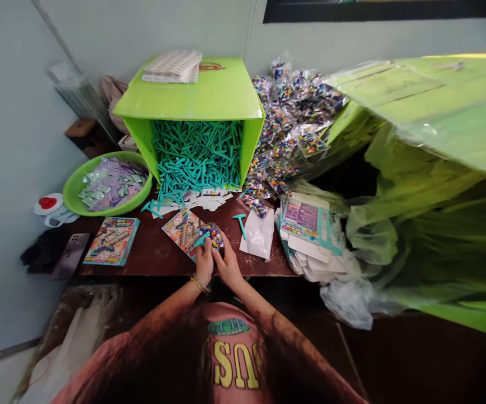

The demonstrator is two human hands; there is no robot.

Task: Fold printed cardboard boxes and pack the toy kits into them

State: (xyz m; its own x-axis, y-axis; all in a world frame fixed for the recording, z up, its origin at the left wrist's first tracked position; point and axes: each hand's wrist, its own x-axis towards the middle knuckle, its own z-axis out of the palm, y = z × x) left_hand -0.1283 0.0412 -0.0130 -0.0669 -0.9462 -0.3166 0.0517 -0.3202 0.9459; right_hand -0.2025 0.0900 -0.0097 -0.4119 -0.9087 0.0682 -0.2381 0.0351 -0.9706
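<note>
Both hands meet near the table's front edge, around a clear bag of colourful beads (215, 234). My right hand (228, 265) is closed on the bag's right side. My left hand (203, 264) is closed with a small teal plastic piece (201, 240) at its fingers, pressed against the bag; its full shape is hidden. Just beyond the left hand lies a printed carton (181, 229), partly covered by the hands and bag. To the right, a teal T-shaped plastic piece (241, 224) rests beside a white packet (258, 234).
A green bin on its side (196, 101) spills teal pieces (198, 154). Left are a green basin (67, 191) of sachets, a printed box (111, 241) and a phone (71, 255). Right are bead bags (279, 132), flat cartons (306, 224) and a large green plastic-lined container (445, 112).
</note>
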